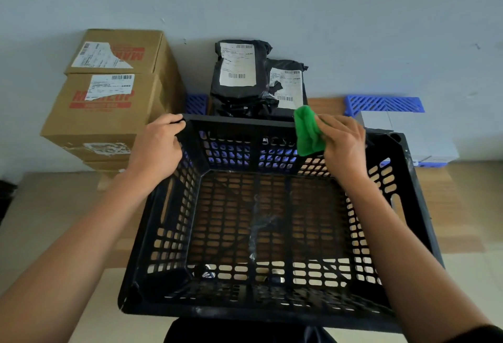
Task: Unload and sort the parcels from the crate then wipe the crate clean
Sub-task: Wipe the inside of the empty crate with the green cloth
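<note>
Your left hand grips the black crate rim at ten o'clock; your right hand clutches the green cloth at one o'clock.

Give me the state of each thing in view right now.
black crate: empty, left hand grips far-left rim corner
green cloth: bunched in right hand, at far rim
cardboard boxes: closed, stacked, labelled
black mailer bags: sealed, leaning on wall

Matt black plastic crate, fuzzy green cloth, brown cardboard boxes.
</note>
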`<state>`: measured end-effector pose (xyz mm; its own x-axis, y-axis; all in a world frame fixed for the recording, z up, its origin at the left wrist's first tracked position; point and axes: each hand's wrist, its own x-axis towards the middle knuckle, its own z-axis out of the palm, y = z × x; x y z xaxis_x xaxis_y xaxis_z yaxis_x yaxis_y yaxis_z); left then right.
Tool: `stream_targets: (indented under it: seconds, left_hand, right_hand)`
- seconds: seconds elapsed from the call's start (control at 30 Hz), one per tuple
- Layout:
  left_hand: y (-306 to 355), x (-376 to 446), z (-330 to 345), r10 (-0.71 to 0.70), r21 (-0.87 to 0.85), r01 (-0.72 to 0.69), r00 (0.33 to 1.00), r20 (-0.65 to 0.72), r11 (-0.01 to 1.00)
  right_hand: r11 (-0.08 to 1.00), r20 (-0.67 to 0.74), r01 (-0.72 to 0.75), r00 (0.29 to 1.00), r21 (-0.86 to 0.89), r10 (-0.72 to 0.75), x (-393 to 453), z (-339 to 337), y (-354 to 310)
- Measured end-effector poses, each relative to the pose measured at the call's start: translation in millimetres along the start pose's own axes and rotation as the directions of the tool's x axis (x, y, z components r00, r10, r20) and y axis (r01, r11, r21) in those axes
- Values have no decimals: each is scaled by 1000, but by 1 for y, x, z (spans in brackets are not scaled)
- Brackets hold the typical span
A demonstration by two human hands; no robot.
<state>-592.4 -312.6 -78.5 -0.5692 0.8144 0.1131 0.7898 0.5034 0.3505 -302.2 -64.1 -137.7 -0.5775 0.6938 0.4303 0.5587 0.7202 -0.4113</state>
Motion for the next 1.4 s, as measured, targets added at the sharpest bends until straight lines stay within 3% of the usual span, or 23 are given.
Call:
stream_targets:
  seconds: [0.17, 0.33, 0.43, 0.53, 0.63, 0.73, 0.97, 1.03, 1.17, 1.4]
  left_hand:
    - [14, 5, 0, -41, 81, 40, 999, 6, 996]
    - [93, 9, 23, 235, 35, -235, 972, -5, 971]
    - [150, 9, 52, 322, 8, -324, 942, 96, 946]
    - [180, 9, 76, 292, 44, -307, 934, 206, 951]
    - [182, 5, 87, 269, 87, -292, 939, 214, 952]
    - [177, 4, 90, 286, 95, -306, 941, 183, 947]
    - [181, 7, 89, 266, 90, -285, 947, 182, 954]
    - [181, 7, 87, 265, 72, -282, 946, 187, 957]
    - [181, 7, 85, 266, 52, -280, 946, 185, 959]
    - [183, 6, 88, 250, 99, -268, 955, 162, 958]
  right_hand:
    - [999, -16, -35, 999, 34, 35, 0, -16, 24]
    - [998, 50, -56, 997, -5, 57, 0, -18, 14]
    - [999, 87, -35, 996, -17, 36, -2, -27, 10]
    - [996, 143, -21, 989, -87, 33, 0, -34, 10]
    - [980, 184, -40, 980, -196, 77, 4, -52, 28]
    - [949, 194, -156, 958, -272, 213, 1, -81, 57]
    - [898, 103, -375, 908, -229, 405, 1, -85, 63]
    - [907, 76, -350, 924, -233, 375, 1, -81, 54]
    - [972, 73, -151, 983, -182, 166, -3, -67, 24]
    - [992, 150, 9, 989, -125, 10, 1, -43, -12]
